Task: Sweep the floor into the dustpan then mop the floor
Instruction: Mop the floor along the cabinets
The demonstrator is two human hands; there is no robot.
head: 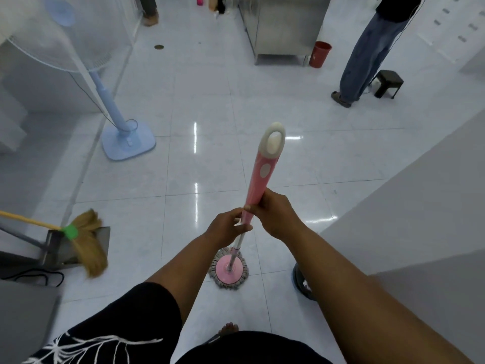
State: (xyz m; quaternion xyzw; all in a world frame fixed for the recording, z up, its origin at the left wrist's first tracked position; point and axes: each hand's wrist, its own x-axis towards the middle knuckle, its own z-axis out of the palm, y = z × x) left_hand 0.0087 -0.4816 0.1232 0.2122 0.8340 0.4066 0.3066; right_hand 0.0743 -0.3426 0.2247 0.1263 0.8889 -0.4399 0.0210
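Note:
A pink mop with a grey-white top stands nearly upright in front of me. Its round pink head with grey strands rests flat on the white tiled floor. My right hand grips the lower pink handle. Just below it, my left hand grips the handle where the pink part meets the metal pole. At the left, a straw broom with a yellow stick and green collar lies across a metal dustpan.
A blue pedestal fan stands at the left. A person in jeans stands at the back right beside a black stool and a red bin. A steel cabinet is behind. A grey counter runs along my right.

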